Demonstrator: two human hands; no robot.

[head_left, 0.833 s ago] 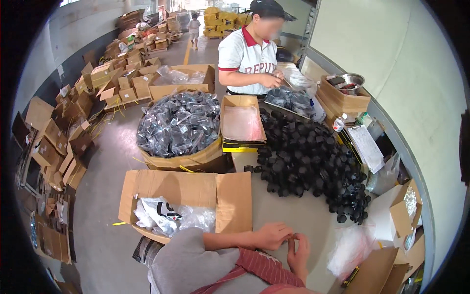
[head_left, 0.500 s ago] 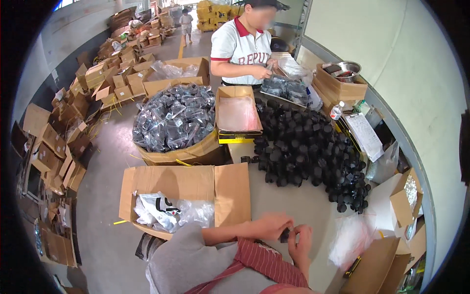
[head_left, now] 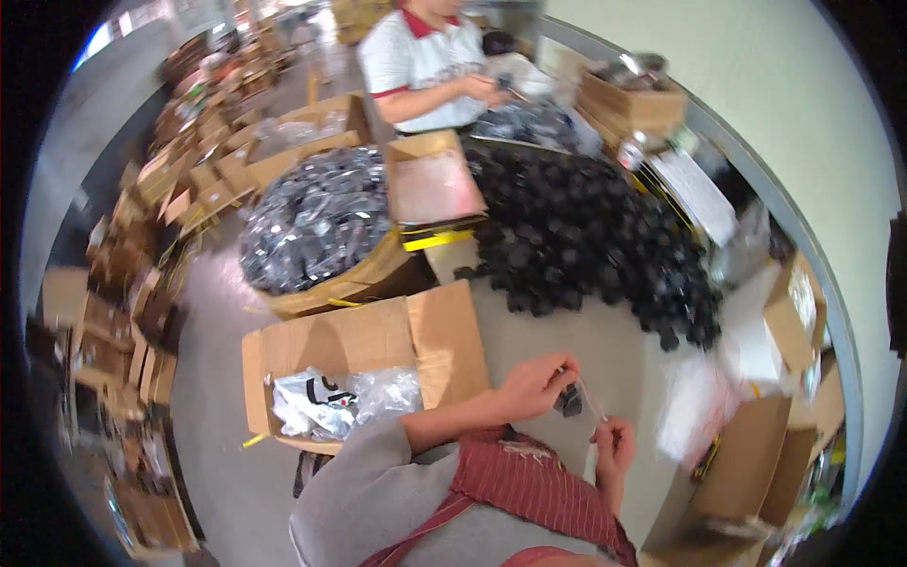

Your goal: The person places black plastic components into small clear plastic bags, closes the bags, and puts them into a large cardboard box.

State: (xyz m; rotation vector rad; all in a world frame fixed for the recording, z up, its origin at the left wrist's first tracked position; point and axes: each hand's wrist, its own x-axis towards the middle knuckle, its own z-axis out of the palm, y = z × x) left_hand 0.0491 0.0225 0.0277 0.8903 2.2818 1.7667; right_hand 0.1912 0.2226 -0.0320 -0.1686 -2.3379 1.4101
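A clear plastic bag [head_left: 592, 399] is stretched between my two hands over the grey tabletop. My left hand [head_left: 537, 386] pinches its upper end. Lower down and to the right, my right hand [head_left: 614, 446] has its fingers closed on the other end. A small black part [head_left: 569, 401] shows just below my left fingertips; blur hides whether it sits inside the bag. Beyond my hands spreads a large heap of black parts [head_left: 595, 241]. To the right of my hands lies a stack of clear plastic bags [head_left: 694, 406].
An open carton [head_left: 449, 345] with plastic bags stands at my left. Behind it is a round bin of bagged parts [head_left: 316, 222], beside a shallow box [head_left: 435, 189]. Across the table a co-worker [head_left: 425, 76] handles a small item. Another open carton [head_left: 746, 454] stands near right.
My hands have moved farther apart and forward, with the clear bag now stretched between them. The small black part no longer sits between both hands' fingertips. The whole view has shifted.
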